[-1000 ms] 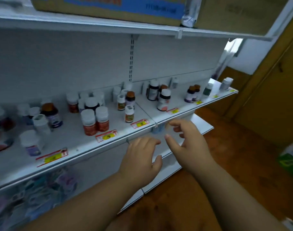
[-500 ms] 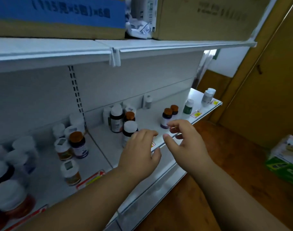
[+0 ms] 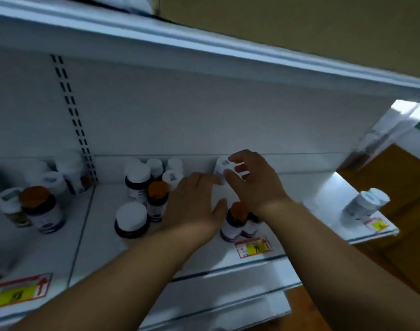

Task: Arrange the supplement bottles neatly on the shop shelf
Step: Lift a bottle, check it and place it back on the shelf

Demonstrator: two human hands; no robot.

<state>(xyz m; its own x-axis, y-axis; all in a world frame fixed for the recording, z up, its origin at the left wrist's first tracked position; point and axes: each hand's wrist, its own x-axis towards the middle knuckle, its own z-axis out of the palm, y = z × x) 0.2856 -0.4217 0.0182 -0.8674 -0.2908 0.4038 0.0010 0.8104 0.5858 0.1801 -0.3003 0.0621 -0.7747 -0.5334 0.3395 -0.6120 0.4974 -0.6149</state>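
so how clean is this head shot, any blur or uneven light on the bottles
Head view: soft motion blur throughout, labels unreadable; the shelf is dim under the upper shelf's shadow, brighter at its right end by the white bottle; wide-angle tilt skews the shelf lines; the right hand and left hand are smeared at the fingertips.

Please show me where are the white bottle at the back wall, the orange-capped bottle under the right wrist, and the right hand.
white bottle (image 3: pixel 222 164), head view, on its upper body.
orange-capped bottle (image 3: pixel 237 210), head view, on its cap.
right hand (image 3: pixel 254 180), head view, on its back.
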